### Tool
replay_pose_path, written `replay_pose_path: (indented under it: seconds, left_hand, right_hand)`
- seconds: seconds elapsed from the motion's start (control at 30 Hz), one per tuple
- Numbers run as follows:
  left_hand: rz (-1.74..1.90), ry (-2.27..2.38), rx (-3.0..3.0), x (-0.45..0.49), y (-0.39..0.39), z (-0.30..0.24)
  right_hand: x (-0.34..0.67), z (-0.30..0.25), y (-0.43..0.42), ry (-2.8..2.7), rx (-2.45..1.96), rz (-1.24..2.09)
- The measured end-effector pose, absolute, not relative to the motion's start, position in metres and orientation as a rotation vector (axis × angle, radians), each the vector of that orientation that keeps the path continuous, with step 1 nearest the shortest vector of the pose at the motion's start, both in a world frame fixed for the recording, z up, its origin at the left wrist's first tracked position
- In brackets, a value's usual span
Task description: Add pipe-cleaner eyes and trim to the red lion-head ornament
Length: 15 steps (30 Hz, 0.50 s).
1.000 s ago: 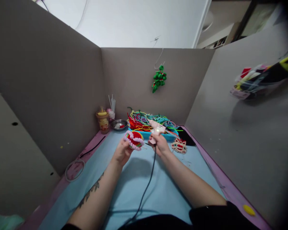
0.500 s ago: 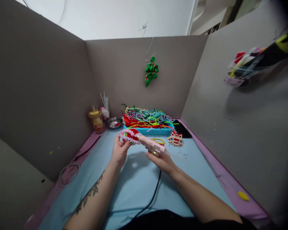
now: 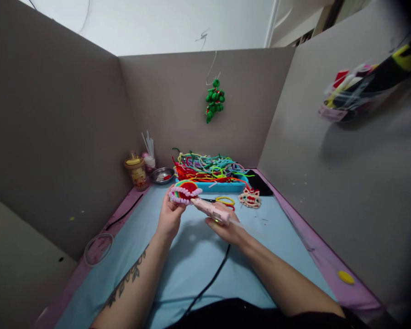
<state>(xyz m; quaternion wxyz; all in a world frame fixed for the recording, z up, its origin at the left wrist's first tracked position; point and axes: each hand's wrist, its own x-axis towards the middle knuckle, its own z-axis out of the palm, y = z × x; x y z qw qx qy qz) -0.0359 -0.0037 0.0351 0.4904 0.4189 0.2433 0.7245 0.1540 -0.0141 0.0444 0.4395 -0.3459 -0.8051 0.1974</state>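
Observation:
In my left hand (image 3: 171, 214) is a pipe-cleaner craft piece (image 3: 186, 192) with a rainbow-striped arc, a red middle and curled lilac edging. My right hand (image 3: 226, 226) is wrapped round a pale pink glue gun (image 3: 210, 210), whose nozzle meets or nearly meets the lower right of the lilac edging; contact is hard to judge. A clear glue stick trails from the gun's rear and a black cord (image 3: 208, 284) runs down from it. Behind the gun lie scissors (image 3: 225, 201) with yellow and orange handles, partly covered.
A blue tray (image 3: 222, 187) heaped with colourful pipe cleaners stands at the back. Beside it are a metal bowl (image 3: 162, 175), a lidded cup (image 3: 137, 172) and a cream-and-red craft face (image 3: 250, 198). A green ornament (image 3: 214, 101) hangs on the back panel; grey panels flank both sides.
The glue gun's nozzle has moved left and down along the craft piece. The piece has tilted, showing more of its rainbow arc, and more of the scissors shows.

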Motion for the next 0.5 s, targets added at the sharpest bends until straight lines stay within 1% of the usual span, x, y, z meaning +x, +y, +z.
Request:
replay_pose_path:
  seconds: [0.5]
  left_hand:
    - [1.739, 0.568, 1.002, -0.0344, -0.0041, 0.0341]
  right_hand:
    - [0.1509, 0.0341, -0.0102, -2.026, -0.801, 0.441]
